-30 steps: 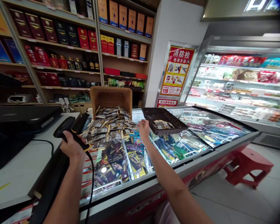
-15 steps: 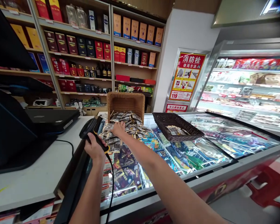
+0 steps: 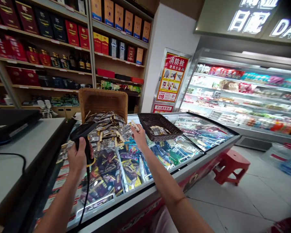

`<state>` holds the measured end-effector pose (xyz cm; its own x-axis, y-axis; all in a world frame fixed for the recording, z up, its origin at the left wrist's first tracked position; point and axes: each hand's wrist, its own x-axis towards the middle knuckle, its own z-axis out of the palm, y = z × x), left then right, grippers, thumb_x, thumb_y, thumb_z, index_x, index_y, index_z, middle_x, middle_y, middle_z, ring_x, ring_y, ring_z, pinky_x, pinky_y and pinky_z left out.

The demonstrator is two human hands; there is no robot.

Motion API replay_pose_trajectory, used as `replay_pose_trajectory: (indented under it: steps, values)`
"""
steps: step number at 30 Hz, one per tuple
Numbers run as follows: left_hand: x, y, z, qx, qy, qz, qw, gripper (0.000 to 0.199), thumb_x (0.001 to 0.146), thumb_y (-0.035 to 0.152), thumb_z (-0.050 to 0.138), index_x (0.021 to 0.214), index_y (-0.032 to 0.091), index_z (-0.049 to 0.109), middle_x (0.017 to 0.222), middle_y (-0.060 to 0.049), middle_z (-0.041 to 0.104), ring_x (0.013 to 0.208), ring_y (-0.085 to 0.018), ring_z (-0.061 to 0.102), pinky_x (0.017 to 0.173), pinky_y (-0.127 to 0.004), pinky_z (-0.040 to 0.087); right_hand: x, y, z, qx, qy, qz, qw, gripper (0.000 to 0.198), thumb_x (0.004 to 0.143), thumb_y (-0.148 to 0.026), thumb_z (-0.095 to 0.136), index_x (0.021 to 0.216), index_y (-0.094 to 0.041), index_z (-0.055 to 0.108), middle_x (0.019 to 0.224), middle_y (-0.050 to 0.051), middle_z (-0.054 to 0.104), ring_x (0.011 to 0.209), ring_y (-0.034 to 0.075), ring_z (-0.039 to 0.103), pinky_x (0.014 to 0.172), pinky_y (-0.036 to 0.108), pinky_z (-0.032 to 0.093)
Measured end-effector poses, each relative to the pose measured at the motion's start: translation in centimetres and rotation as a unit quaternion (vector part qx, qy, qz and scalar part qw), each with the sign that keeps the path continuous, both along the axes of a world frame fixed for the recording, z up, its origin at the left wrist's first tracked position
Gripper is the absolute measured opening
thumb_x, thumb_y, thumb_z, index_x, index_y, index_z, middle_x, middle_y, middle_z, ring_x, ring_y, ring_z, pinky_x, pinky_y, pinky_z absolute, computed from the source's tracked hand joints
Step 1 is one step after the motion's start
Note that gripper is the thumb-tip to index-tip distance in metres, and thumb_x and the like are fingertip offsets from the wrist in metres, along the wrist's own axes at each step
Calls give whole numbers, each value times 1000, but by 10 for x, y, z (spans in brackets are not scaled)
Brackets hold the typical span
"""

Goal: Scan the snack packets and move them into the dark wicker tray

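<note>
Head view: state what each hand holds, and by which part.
The left hand grips a black scanner by its handle; the right hand pinches a small packet by one end.

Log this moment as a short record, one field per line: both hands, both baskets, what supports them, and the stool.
Left hand: grips a black barcode scanner
Right hand: pinches a small flat packet
Tan wicker basket: on its side, similar packets piled inside and spilling out
Dark brown basket: opening upward, some packets inside
Support: glass-topped chest freezer, packaged goods visible below the glass
Stool: red, on the floor beside the freezer
</note>
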<state>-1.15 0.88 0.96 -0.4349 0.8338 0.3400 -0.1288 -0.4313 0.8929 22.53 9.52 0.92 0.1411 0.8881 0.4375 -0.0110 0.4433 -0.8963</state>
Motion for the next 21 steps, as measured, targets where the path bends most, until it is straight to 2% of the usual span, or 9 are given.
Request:
replay_pose_trajectory:
  steps: [4, 8, 12, 21]
  values:
    - [15, -3, -16, -53, 139, -104, 983, 56, 80, 73, 69, 77, 18, 56, 52, 0, 54, 40, -12, 47, 36, -24, 36, 21, 5, -15, -57, 119, -21, 991, 47, 78, -63, 71, 94, -20, 57, 54, -10, 35, 45, 9, 38, 43, 23, 27]
    - [30, -8, -24, -85, 176, -185, 963, 55, 84, 72, 65, 77, 18, 56, 54, 0, 54, 40, -12, 46, 37, -23, 36, 26, 8, -16, -72, 150, -34, 985, 45, 81, -59, 69, 97, -19, 59, 47, -10, 37, 44, 11, 40, 43, 23, 26]
    - [36, -10, -26, -95, 172, -206, 959, 58, 81, 75, 67, 81, 19, 57, 52, -1, 54, 40, -13, 46, 37, -24, 36, 31, 7, -14, -83, 171, -41, 981, 40, 82, -56, 69, 96, -19, 59, 45, -10, 38, 43, 11, 41, 43, 23, 27]
    - [40, -15, -19, -74, 194, -222, 953, 57, 80, 74, 68, 73, 18, 59, 47, -1, 49, 37, -13, 44, 36, -23, 34, 34, 9, -18, -98, 188, -60, 975, 35, 83, -51, 69, 93, -19, 59, 48, -9, 39, 45, 11, 41, 43, 23, 27]
